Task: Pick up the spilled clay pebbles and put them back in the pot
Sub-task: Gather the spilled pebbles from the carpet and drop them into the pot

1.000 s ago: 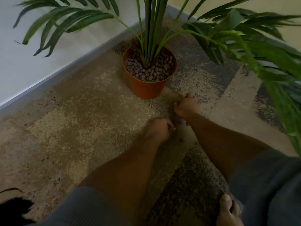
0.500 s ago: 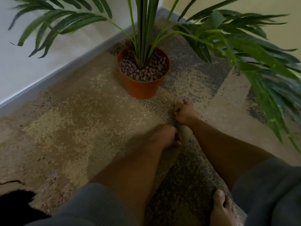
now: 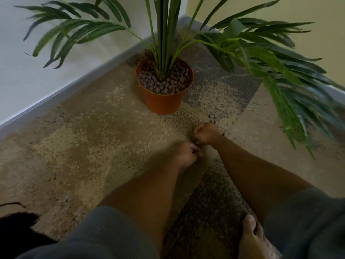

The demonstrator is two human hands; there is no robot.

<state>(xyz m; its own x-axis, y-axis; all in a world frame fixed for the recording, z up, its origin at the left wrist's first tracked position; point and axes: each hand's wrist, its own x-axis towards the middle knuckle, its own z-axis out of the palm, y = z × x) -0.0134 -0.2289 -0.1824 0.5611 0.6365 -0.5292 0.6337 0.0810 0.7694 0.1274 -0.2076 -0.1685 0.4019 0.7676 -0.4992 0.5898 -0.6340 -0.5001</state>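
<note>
Curled fingers (image 3: pixel 194 149) of blurred left hand (image 3: pixel 187 155) and right hand (image 3: pixel 205 134) bunched at carpet; contents not discernible. Loose brown clay pebbles (image 3: pixel 212 116) at 12 o'clock of right hand, near round terracotta plastic pot (image 3: pixel 164 103). Gather in cupped palm, lift low, release over rim.

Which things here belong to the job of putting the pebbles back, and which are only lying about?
Belong to the job:
- spilled pebbles on the carpet
- orange pot
- left hand, fingers curled, blurred
- right hand, fingers curled

Only there:
- palm fronds
- carpet
- bare foot
- dark object at the lower left edge
</note>
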